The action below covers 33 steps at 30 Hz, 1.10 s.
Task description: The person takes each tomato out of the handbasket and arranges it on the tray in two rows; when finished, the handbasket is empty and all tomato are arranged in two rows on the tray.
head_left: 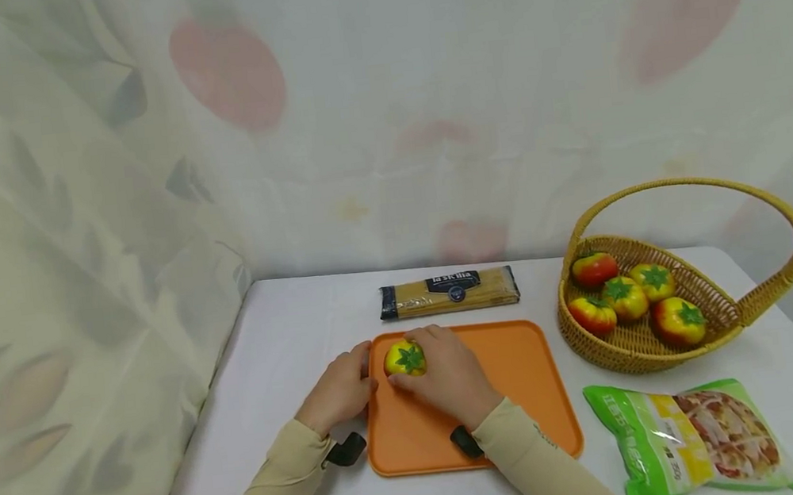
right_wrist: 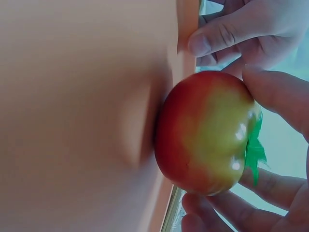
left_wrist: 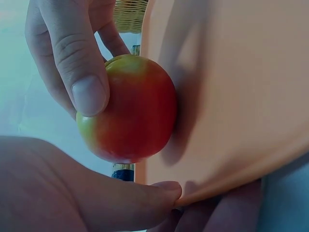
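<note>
A red-and-yellow tomato (head_left: 401, 356) with a green leafy top is at the upper left of an orange tray (head_left: 517, 379). My right hand (head_left: 451, 370) grips it, thumb on one side and fingers on the other, as the right wrist view shows around the tomato (right_wrist: 207, 135). My left hand (head_left: 341, 388) pinches the tray's left rim. In the left wrist view its thumb (left_wrist: 130, 200) lies over the rim and its fingers are partly hidden beneath. The tomato (left_wrist: 135, 111) appears to touch the tray or sit just above it.
A wicker basket (head_left: 637, 364) with a tall handle holds several similar tomatoes at the right. Behind the tray lies a pack of spaghetti (head_left: 451, 293). A green food bag (head_left: 694, 438) rests at the front right. Patterned curtains hang behind and at the left.
</note>
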### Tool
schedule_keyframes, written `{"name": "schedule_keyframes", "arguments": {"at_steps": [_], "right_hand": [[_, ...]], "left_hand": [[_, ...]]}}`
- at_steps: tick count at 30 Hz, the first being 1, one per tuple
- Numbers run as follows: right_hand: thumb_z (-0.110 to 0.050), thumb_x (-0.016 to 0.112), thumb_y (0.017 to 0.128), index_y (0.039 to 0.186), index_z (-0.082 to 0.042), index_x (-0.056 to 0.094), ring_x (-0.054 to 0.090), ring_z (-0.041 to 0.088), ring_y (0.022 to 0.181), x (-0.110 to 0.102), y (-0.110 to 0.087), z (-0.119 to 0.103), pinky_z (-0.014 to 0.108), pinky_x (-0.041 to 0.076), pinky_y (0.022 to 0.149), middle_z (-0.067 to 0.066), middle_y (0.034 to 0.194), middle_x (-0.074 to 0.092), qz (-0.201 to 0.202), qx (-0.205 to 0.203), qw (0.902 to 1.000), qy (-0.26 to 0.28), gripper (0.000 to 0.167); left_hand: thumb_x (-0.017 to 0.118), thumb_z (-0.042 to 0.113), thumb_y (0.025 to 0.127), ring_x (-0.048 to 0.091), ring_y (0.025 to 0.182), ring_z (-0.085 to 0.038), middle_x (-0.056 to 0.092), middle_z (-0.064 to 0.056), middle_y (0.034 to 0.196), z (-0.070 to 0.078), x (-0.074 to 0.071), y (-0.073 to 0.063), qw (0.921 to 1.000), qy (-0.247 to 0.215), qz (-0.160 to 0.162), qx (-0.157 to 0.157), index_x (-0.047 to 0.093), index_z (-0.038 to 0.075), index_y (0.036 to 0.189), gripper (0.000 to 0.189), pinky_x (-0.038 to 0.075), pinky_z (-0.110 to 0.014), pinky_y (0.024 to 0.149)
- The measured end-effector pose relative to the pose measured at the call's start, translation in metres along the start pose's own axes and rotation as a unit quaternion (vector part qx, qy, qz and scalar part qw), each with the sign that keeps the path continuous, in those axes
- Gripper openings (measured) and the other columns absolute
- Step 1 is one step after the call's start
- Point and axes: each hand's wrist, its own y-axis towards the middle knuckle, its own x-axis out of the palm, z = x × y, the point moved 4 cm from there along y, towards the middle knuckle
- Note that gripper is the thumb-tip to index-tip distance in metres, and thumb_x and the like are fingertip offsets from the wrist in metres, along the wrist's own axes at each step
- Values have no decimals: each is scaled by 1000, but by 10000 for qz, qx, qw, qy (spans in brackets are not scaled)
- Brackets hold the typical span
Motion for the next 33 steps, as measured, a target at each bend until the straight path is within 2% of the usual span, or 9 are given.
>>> {"name": "schedule_keyframes", "arguments": {"at_steps": [13,17,21,25,28,33], "right_hand": [[-58,86,88,141,-16,69,66,21,112,-12,-1,6,42,61,99,4,135,70,94,1,9999,45,69],[-56,86,89,144,-17,67,65,26,126,-29,-4,5,47,59,107,5,142,67,156,38,9997,203,70],[-49,88,90,147,-17,65,60,30,138,-60,-13,18,52,54,114,5,149,63,193,118,9994,263,70],[-46,89,89,146,-13,65,62,31,135,-98,-25,45,52,53,114,8,146,66,368,-88,9993,-24,70],[-39,90,89,146,-10,65,65,34,129,-128,-37,81,54,54,111,11,141,68,569,-202,9978,-291,68],[-28,88,92,147,-5,62,62,44,132,-179,-63,155,64,51,111,21,145,65,626,226,9955,-667,66]], "left_hand": [[69,9,103,67,99,-21,72,-18,130,5,2,6,9999,-76,-82,78,43,3,164,66,62,-45,94],[69,9,103,67,98,-20,72,-17,130,-1,0,4,10000,-37,-50,68,42,3,164,67,62,-45,94],[69,10,102,65,93,-19,73,-15,125,-8,-2,4,9999,31,-50,125,41,2,164,68,60,-43,89],[70,10,102,66,88,-18,73,-15,123,-15,-3,4,10000,-14,-75,48,39,2,165,70,60,-40,85],[70,9,102,66,83,-18,72,-16,123,-17,-2,4,9999,-109,-114,-42,38,2,165,71,60,-37,80],[69,9,103,66,81,-18,72,-19,125,-9,3,8,9994,-255,-250,1,38,0,164,70,61,-35,76]]}}
